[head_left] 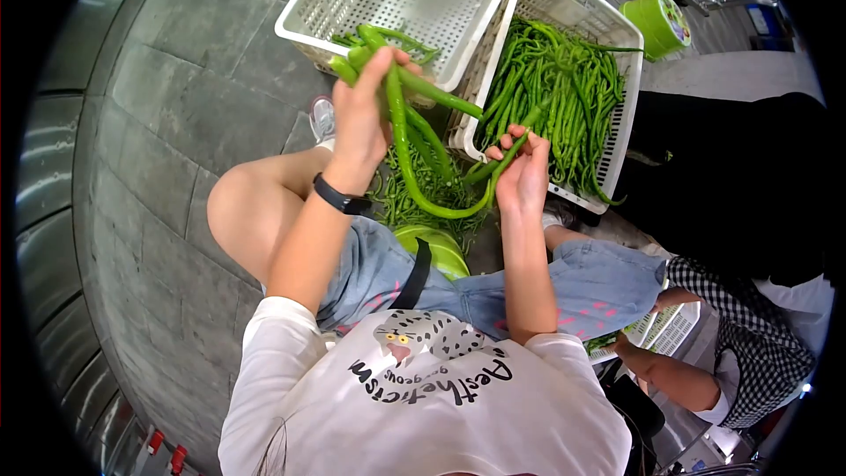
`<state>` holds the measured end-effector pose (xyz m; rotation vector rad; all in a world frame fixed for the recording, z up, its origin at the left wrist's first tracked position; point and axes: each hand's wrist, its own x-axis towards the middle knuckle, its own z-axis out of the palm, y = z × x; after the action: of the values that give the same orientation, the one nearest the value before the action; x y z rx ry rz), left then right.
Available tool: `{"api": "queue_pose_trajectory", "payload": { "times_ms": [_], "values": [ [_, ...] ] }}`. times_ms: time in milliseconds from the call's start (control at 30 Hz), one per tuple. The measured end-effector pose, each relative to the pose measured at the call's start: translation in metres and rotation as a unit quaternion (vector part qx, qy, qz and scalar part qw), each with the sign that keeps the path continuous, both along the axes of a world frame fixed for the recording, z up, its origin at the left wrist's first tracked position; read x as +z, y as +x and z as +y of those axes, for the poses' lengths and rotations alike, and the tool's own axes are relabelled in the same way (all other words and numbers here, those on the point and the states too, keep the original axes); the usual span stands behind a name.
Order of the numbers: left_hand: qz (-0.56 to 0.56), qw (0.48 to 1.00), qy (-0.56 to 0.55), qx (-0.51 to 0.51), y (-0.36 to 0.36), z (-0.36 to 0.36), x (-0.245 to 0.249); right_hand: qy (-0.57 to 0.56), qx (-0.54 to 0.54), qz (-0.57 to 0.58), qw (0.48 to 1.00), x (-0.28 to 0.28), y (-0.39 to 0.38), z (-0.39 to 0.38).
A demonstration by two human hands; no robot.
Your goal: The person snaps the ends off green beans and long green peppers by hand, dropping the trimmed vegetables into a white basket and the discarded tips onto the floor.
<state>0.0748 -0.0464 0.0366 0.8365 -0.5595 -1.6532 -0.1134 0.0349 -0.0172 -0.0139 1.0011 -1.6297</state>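
Observation:
My left hand (363, 110) is wrapped round several long green chili peppers (407, 163), some thick and straight, one hanging down in a long curve. The curved pepper runs across to my right hand (522, 174), whose fingertips pinch its end. Both hands are raised above my lap, in front of two white plastic crates. In the left crate (300, 16) a few green peppers lie at the near corner, partly behind my left hand. Long green peppers (560, 92) heap up in the right crate (627, 110), just beyond my right hand.
Small green scraps (421, 196) lie in a pile on the grey tiled floor (176, 141) between my legs. Below them is a bright green stool or tub (441, 247). A green bucket (654, 26) stands at the upper right. At the lower right, another person's arm (674, 377) reaches to a white basket (677, 328).

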Motion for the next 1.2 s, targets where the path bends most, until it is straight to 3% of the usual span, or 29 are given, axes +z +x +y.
{"api": "queue_pose_trajectory", "payload": {
  "times_ms": [200, 233, 267, 333, 367, 467, 533, 600, 733, 767, 867, 900, 1033, 1067, 1133, 1200],
  "values": [
    [0.113, 0.993, 0.018, 0.024, 0.009, -0.012, -0.009, -0.013, 0.203, 0.149, 0.968, -0.005, 0.001, 0.019],
    [0.133, 0.99, 0.03, 0.024, 0.011, -0.014, -0.014, 0.007, 0.248, 0.196, 0.949, -0.004, 0.003, 0.023],
    [0.146, 0.988, 0.032, 0.024, 0.014, -0.016, -0.017, -0.048, 0.321, 0.354, 0.877, -0.025, -0.005, 0.027],
    [0.17, 0.985, 0.036, 0.022, 0.018, -0.019, -0.019, -0.072, 0.355, 0.474, 0.802, -0.022, 0.002, 0.034],
    [0.167, 0.985, 0.043, 0.021, 0.019, -0.019, -0.019, -0.076, 0.356, 0.489, 0.793, -0.018, 0.007, 0.039],
    [0.101, 0.993, 0.056, 0.005, 0.017, -0.018, -0.015, -0.011, 0.286, 0.462, 0.839, -0.024, 0.008, 0.05],
    [-0.031, 0.998, 0.056, -0.024, 0.013, -0.015, -0.011, -0.008, 0.277, 0.391, 0.878, -0.006, 0.002, 0.047],
    [-0.085, 0.989, 0.028, -0.119, 0.008, -0.012, -0.016, -0.028, 0.281, 0.33, 0.901, -0.006, -0.006, 0.044],
    [-0.134, 0.96, 0.066, -0.238, -0.017, 0.009, -0.018, 0.003, 0.191, 0.121, 0.974, 0.018, 0.004, 0.03],
    [-0.115, 0.953, 0.046, -0.277, -0.022, 0.014, -0.024, 0.007, 0.193, 0.117, 0.974, 0.023, 0.004, 0.027],
    [-0.127, 0.943, -0.019, -0.307, -0.036, 0.027, -0.027, -0.018, 0.209, 0.239, 0.948, 0.016, 0.002, 0.022],
    [-0.179, 0.934, -0.051, -0.306, -0.037, 0.028, -0.032, -0.044, 0.221, 0.298, 0.927, 0.013, 0.002, 0.02],
    [-0.285, 0.901, -0.13, -0.3, -0.034, 0.027, -0.038, -0.065, 0.245, 0.268, 0.93, 0.032, -0.002, 0.011],
    [-0.299, 0.888, -0.153, -0.314, -0.033, 0.027, -0.035, -0.067, 0.235, 0.315, 0.917, 0.034, -0.002, 0.009],
    [-0.326, 0.859, -0.2, -0.34, -0.032, 0.024, -0.025, -0.071, 0.213, 0.406, 0.886, 0.035, 0.001, 0.004],
    [-0.378, 0.834, -0.247, -0.318, -0.03, 0.021, -0.018, -0.081, 0.188, 0.549, 0.81, 0.036, -0.008, -0.004]
  ]
}}
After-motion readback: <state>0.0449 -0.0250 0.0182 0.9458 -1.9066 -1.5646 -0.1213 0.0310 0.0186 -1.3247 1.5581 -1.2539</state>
